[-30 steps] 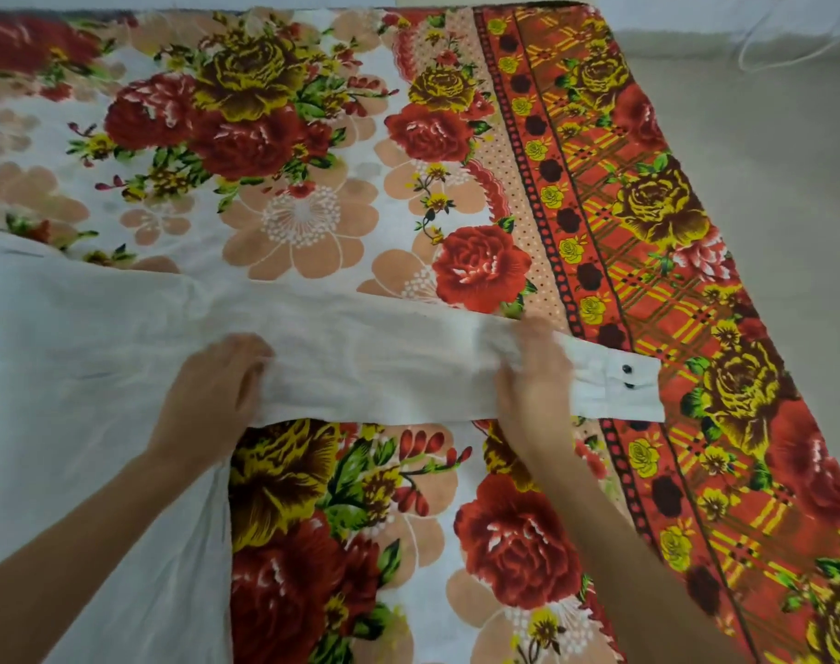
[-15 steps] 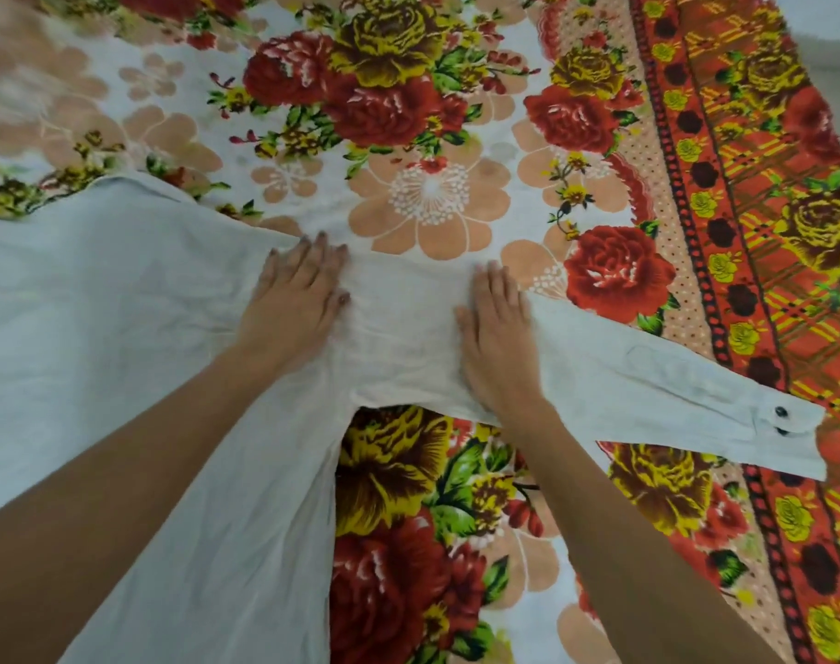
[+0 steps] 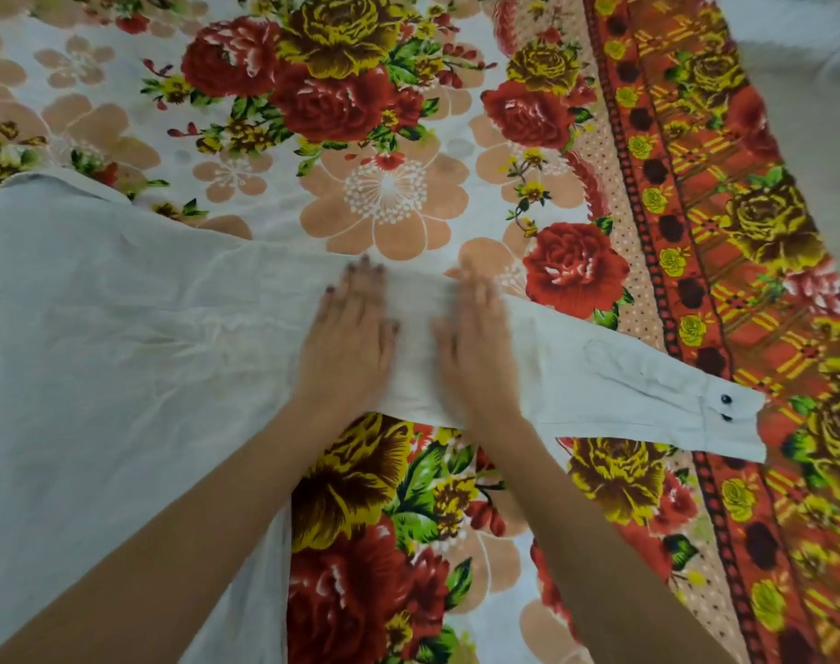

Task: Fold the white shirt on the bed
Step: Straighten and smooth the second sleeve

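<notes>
The white shirt (image 3: 121,357) lies spread flat over the left half of the bed, its body running off the left and bottom edges of the view. One long sleeve (image 3: 600,376) stretches out to the right and ends in a cuff (image 3: 729,424) with two dark buttons. My left hand (image 3: 348,337) rests palm down, fingers apart, on the sleeve near the armpit. My right hand (image 3: 475,347) lies flat on the sleeve just to its right, slightly blurred. Neither hand grips the cloth.
The bed wears a floral sheet (image 3: 384,184) with red and yellow roses and an orange patterned border (image 3: 696,232) along its right side. Pale floor (image 3: 820,112) shows beyond the right edge of the bed.
Both hands have come closer together on the sleeve, the left one sliding right from the shoulder area. The view has shifted so the cuff sits further right.
</notes>
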